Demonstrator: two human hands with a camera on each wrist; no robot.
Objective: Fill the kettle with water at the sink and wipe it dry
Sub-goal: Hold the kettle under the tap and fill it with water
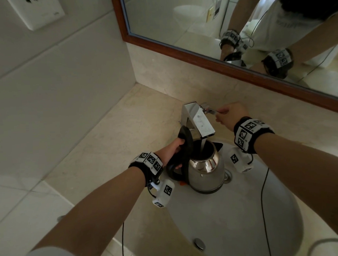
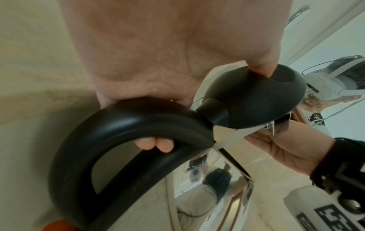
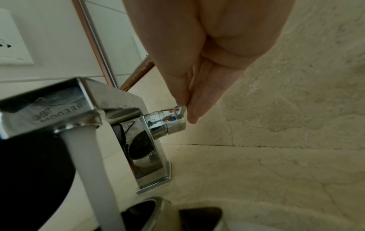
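A steel kettle [image 1: 206, 173] with a black handle [image 2: 110, 137] stands in the white sink basin [image 1: 245, 217] under the chrome faucet [image 1: 197, 119]. Its black lid [image 1: 186, 140] is flipped up. A stream of water [image 3: 88, 164] runs from the spout into the kettle's mouth. My left hand [image 1: 172, 152] grips the handle, with the thumb [image 2: 260, 65] pressing on the raised lid. My right hand [image 1: 228, 114] pinches the faucet's thin side lever [image 3: 182, 109] by the knob with red and blue dots.
A beige stone counter [image 1: 111, 146] surrounds the basin, with tiled wall on the left. A wood-framed mirror [image 1: 219, 54] hangs behind the faucet. A wall socket plate [image 1: 37, 11] sits upper left. The overflow hole [image 1: 199, 243] is at the basin's near side.
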